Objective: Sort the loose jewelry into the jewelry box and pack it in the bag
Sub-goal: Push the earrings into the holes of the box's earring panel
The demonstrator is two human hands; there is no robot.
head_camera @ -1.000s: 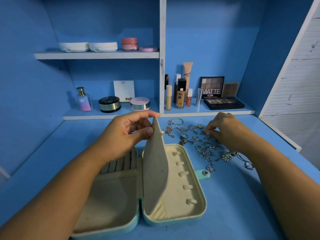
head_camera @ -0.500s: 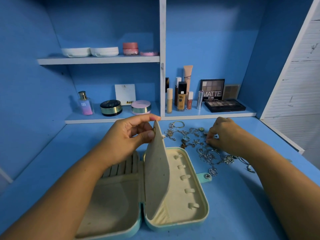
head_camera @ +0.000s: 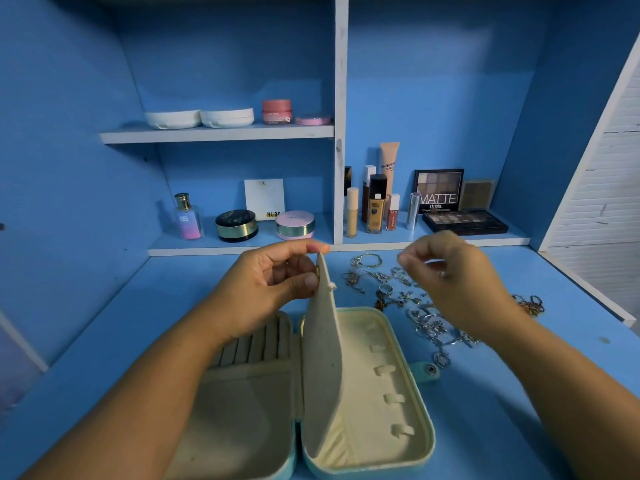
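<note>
I am stretching my left forearm [head_camera: 138,393] in from the lower left, and my left hand [head_camera: 266,292] is pinching the top edge of the upright flap [head_camera: 322,358], the thumb [head_camera: 308,280] pressing on its left face and the forefinger arching over the top while the other fingers are curling loosely toward the palm. My right forearm [head_camera: 571,375] is angling in from the lower right, and my right hand [head_camera: 450,278] is hovering in the air with its back toward me, fingers curling and thumb and forefinger tips meeting, pointing left. That hand is showing blurred, so I cannot tell whether it is pinching anything.
</note>
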